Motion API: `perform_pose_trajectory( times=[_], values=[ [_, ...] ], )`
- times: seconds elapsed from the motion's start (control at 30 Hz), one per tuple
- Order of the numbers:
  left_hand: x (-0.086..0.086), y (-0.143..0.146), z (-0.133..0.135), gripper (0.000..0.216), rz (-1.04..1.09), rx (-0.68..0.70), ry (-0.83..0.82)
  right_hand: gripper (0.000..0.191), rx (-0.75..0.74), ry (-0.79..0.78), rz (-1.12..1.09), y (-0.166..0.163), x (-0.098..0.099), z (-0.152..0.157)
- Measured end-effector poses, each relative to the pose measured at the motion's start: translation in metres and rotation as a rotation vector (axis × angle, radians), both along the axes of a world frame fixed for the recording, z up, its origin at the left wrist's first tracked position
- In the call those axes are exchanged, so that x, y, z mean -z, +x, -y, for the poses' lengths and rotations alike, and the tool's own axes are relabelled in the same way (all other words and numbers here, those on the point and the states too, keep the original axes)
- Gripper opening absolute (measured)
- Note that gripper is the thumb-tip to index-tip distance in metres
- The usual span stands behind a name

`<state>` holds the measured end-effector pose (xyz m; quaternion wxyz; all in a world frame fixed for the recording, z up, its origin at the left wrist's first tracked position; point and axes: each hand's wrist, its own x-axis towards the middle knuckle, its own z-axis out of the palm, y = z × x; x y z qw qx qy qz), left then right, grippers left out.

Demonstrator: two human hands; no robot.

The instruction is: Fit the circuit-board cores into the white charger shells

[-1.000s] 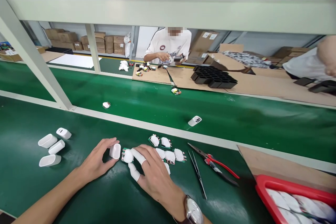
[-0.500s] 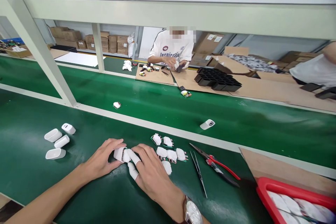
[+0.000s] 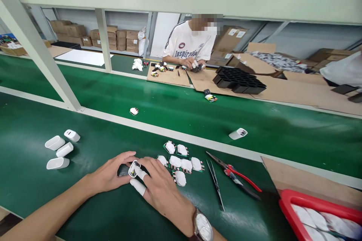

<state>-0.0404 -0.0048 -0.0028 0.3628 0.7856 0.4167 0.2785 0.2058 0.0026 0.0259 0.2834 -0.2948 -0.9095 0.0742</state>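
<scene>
— What were the hands on?

— A small white shell [image 3: 134, 168], open end up, with something dark showing inside. It sat low on the green mat [image 3: 28, 180], right in front of the person.

— Held how?

— Pinched from both sides. The left hand [image 3: 111, 175] curled its fingertips against the shell's left side. The right hand [image 3: 161, 188] closed on it from the right, with white finger cots [image 3: 138, 187] on the thumb and forefinger.

— And around it?

— Just right of the hands lay a cluster of small boards [image 3: 181, 162] with white pads on them. Beyond those were tweezers [image 3: 216, 184] and red-handled pliers [image 3: 239, 176], side by side. A red tray [image 3: 294, 200] stood at the far right. Well to the left, four empty shells [image 3: 59, 148] lay in a loose group.

— Anyone else?

— Across the conveyor belt [image 3: 283, 135], a co-worker [image 3: 188, 43] in a white shirt worked at something small with both hands. Black trays [image 3: 240, 81] were stacked beside that person.
</scene>
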Motion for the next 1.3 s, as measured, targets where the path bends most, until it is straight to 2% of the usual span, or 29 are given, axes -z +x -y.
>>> perform_pose_trajectory(
  times=[0.1,0.2,0.37,0.63,0.7,0.8,0.9,1.1,1.23,1.3],
  values=[
    [0.002,0.002,0.001,0.074,0.028,-0.010,0.002,0.019,-0.002,-0.060,-0.003,-0.002,0.001,-0.002],
    [0.003,0.004,0.002,0.060,0.084,-0.035,0.018,0.026,-0.034,-0.122,-0.037,0.000,0.007,-0.005],
    [-0.002,0.005,0.000,0.030,0.119,-0.009,0.174,0.022,-0.054,-0.066,0.026,0.001,0.014,-0.007],
    [-0.008,0.007,-0.006,0.027,0.108,0.117,0.426,0.018,-0.047,-0.120,0.054,-0.001,0.010,-0.005],
    [-0.008,0.007,-0.007,0.026,0.116,0.119,0.435,0.021,-0.063,-0.198,0.024,0.001,0.006,-0.006],
    [-0.008,0.006,-0.007,0.027,0.121,0.119,0.426,0.029,-0.087,-0.302,-0.133,0.005,-0.001,-0.009],
    [-0.009,0.006,-0.007,0.026,0.117,0.122,0.402,0.030,-0.072,-0.310,-0.193,0.008,-0.004,-0.010],
    [-0.010,0.008,-0.006,0.023,0.143,0.107,0.377,0.023,-0.067,-0.239,0.012,0.005,-0.003,-0.006],
    [-0.009,0.008,-0.005,0.021,0.150,0.103,0.381,0.027,0.008,-0.343,-0.197,0.007,-0.006,-0.007],
    [-0.009,0.008,-0.005,0.019,0.149,0.103,0.382,0.031,0.017,-0.339,-0.259,0.007,-0.006,-0.008]
  ],
)
